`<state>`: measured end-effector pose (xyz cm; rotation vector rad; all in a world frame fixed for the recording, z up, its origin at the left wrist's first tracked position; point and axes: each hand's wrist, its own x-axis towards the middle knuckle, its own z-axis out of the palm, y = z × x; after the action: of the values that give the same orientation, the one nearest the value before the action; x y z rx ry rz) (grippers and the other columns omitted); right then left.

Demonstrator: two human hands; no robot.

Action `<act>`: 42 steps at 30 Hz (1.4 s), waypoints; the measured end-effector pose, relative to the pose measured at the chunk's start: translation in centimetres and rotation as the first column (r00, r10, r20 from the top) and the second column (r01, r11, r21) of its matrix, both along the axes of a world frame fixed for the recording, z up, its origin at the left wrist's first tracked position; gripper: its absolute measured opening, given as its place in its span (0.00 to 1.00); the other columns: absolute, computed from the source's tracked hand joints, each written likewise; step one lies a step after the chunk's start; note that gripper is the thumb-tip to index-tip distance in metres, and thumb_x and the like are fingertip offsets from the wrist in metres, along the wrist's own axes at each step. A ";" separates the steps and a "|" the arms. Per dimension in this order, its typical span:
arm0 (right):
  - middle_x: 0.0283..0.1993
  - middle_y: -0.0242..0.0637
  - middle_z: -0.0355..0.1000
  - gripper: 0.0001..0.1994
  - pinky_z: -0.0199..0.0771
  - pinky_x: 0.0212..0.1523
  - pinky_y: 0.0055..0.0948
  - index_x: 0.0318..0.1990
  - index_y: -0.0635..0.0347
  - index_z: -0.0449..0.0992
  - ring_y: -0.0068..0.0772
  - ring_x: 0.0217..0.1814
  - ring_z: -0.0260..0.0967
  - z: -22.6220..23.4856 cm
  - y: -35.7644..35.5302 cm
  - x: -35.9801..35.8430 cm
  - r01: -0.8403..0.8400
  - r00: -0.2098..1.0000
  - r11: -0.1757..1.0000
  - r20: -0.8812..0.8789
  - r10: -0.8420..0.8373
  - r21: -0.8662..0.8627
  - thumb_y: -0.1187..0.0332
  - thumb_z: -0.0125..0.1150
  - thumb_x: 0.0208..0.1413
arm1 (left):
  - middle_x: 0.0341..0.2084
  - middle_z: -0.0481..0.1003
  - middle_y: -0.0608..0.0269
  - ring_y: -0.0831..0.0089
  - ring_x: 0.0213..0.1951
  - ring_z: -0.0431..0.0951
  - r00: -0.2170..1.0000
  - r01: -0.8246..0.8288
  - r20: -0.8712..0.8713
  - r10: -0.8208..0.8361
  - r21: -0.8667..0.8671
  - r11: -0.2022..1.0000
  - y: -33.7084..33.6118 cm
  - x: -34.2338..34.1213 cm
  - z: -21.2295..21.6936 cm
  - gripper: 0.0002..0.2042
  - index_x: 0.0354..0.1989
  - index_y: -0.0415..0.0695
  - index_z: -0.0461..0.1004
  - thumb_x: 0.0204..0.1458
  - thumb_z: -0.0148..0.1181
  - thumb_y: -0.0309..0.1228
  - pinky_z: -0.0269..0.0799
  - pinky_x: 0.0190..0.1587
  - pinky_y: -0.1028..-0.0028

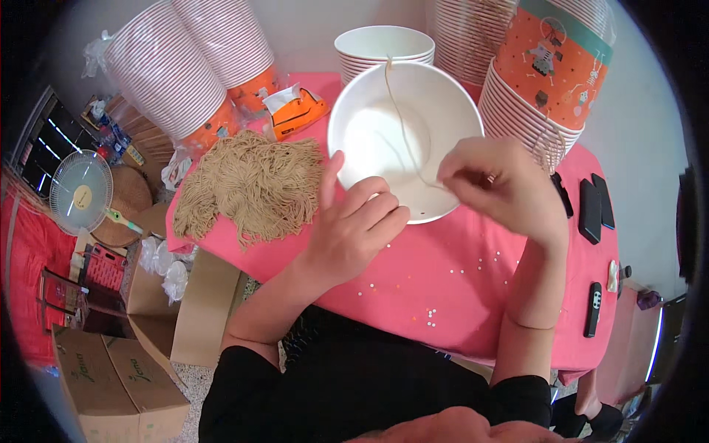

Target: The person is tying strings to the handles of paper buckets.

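A white paper bucket (450, 103) is tipped toward me, so its open mouth and inner base show. My left hand (351, 232) grips its near left rim, thumb up along the side and fingers curled at the front edge. A thin tan cord (404, 133) hangs from the far rim down across the inside. Its lower end runs to my right hand (509, 184), which pinches it above the right side of the rim. A small dark hole shows in the wall near the front rim. Left of the bucket lies a heap of tan cords (251, 188).
Nested white buckets (384, 43) stand behind. Tall bucket stacks (166, 70) lean at the left, and orange patterned ones (554, 59) stand right. An orange tissue pack (299, 112), phones (590, 212) and a remote (593, 310) lie on the pink tablecloth (473, 310) among small white dots.
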<state>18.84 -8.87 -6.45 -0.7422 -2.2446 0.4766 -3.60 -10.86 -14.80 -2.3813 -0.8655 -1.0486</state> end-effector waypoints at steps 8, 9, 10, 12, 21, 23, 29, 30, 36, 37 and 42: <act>0.25 0.38 0.70 0.05 0.67 0.25 0.36 0.27 0.61 0.72 0.43 0.25 0.69 -1.6 -0.9 -2.2 -0.030 0.965 0.978 0.261 -0.026 0.207 0.78 0.61 0.42 | 0.31 0.73 0.75 0.77 0.45 0.73 0.996 -0.047 -0.059 0.065 0.269 0.962 -1.3 -2.2 -0.1 0.06 0.30 0.52 0.77 0.42 0.63 0.29 0.48 0.64 0.46; 0.25 0.38 0.70 0.05 0.68 0.25 0.36 0.27 0.60 0.72 0.44 0.25 0.69 -1.5 -1.0 -2.2 -0.026 0.960 0.982 0.280 -0.028 0.185 0.77 0.61 0.42 | 0.31 0.73 0.75 0.78 0.45 0.73 0.997 -0.031 -0.064 0.051 0.281 0.959 -1.4 -2.3 -0.1 0.06 0.30 0.52 0.77 0.42 0.63 0.30 0.49 0.64 0.45; 0.25 0.38 0.70 0.04 0.68 0.25 0.37 0.27 0.60 0.72 0.44 0.25 0.69 -1.5 -1.1 -2.2 -0.016 0.952 0.985 0.303 -0.037 0.169 0.77 0.61 0.42 | 0.31 0.73 0.75 0.78 0.45 0.73 0.997 -0.015 -0.069 0.037 0.293 0.956 -1.5 -2.4 -0.2 0.06 0.30 0.53 0.77 0.42 0.64 0.30 0.49 0.63 0.45; 0.25 0.38 0.70 0.04 0.67 0.25 0.37 0.27 0.60 0.72 0.44 0.25 0.69 -1.5 -1.2 -2.4 -0.040 0.952 0.986 0.306 -0.013 0.165 0.77 0.61 0.42 | 0.32 0.73 0.75 0.78 0.45 0.73 0.997 -0.016 -0.071 0.038 0.288 0.958 -1.7 -2.6 -0.2 0.06 0.30 0.53 0.77 0.42 0.64 0.30 0.50 0.63 0.45; 0.24 0.37 0.70 0.05 0.67 0.24 0.37 0.27 0.59 0.72 0.44 0.25 0.70 -1.6 -1.4 -2.5 -0.078 0.944 0.991 0.328 0.037 0.113 0.77 0.62 0.41 | 0.32 0.73 0.75 0.79 0.45 0.73 0.997 0.004 -0.072 0.020 0.323 0.946 -1.7 -2.3 -0.1 0.06 0.30 0.54 0.76 0.44 0.64 0.30 0.52 0.63 0.45; 0.24 0.37 0.70 0.05 0.67 0.25 0.37 0.27 0.59 0.72 0.44 0.26 0.70 -1.7 -1.4 -2.5 -0.078 0.945 0.990 0.325 0.037 0.114 0.77 0.62 0.41 | 0.32 0.73 0.75 0.79 0.45 0.73 0.997 0.006 -0.079 0.021 0.321 0.947 -1.7 -2.3 0.0 0.05 0.30 0.54 0.76 0.44 0.65 0.30 0.52 0.63 0.45; 0.24 0.37 0.70 0.04 0.67 0.25 0.39 0.27 0.59 0.72 0.45 0.26 0.70 -1.9 -1.3 -2.5 -0.089 0.931 0.987 0.363 0.034 0.135 0.76 0.61 0.41 | 0.32 0.73 0.75 0.78 0.45 0.74 0.997 0.026 -0.081 -0.001 0.311 0.950 -1.7 -2.2 0.1 0.05 0.30 0.53 0.76 0.43 0.64 0.30 0.54 0.62 0.45; 0.24 0.38 0.70 0.04 0.67 0.25 0.39 0.27 0.59 0.72 0.45 0.26 0.70 -1.9 -1.3 -2.5 -0.085 0.931 0.988 0.363 0.034 0.126 0.76 0.61 0.41 | 0.32 0.73 0.75 0.78 0.45 0.74 0.997 0.028 -0.080 -0.003 0.312 0.950 -1.7 -2.2 0.1 0.06 0.30 0.53 0.76 0.43 0.64 0.30 0.54 0.62 0.45; 0.25 0.40 0.70 0.03 0.68 0.27 0.41 0.25 0.60 0.71 0.47 0.29 0.70 -1.8 -1.3 -2.7 -0.102 0.930 0.990 0.364 0.060 0.097 0.75 0.60 0.42 | 0.32 0.74 0.74 0.78 0.45 0.74 0.995 0.045 -0.100 -0.015 0.303 0.952 -1.6 -2.4 0.2 0.06 0.30 0.52 0.77 0.43 0.64 0.29 0.57 0.61 0.45; 0.24 0.42 0.71 0.04 0.69 0.29 0.44 0.24 0.61 0.69 0.49 0.31 0.71 -1.7 -1.3 -2.8 -0.100 0.928 0.991 0.369 0.060 0.093 0.74 0.58 0.44 | 0.32 0.74 0.74 0.78 0.44 0.74 0.995 0.052 -0.099 -0.023 0.301 0.952 -1.6 -2.4 0.2 0.06 0.31 0.52 0.77 0.43 0.64 0.29 0.57 0.61 0.46; 0.25 0.42 0.71 0.04 0.69 0.30 0.43 0.24 0.61 0.69 0.49 0.31 0.71 -1.7 -1.3 -2.7 -0.100 0.920 0.991 0.388 0.058 0.090 0.74 0.58 0.44 | 0.31 0.74 0.73 0.77 0.44 0.74 0.995 0.051 -0.096 -0.023 0.301 0.952 -1.7 -2.5 0.3 0.06 0.31 0.52 0.77 0.43 0.64 0.29 0.58 0.61 0.46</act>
<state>16.12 -10.12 -8.10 -0.7401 -2.6522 0.2579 -6.12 -12.55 -14.52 -2.1731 -0.5821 -0.9981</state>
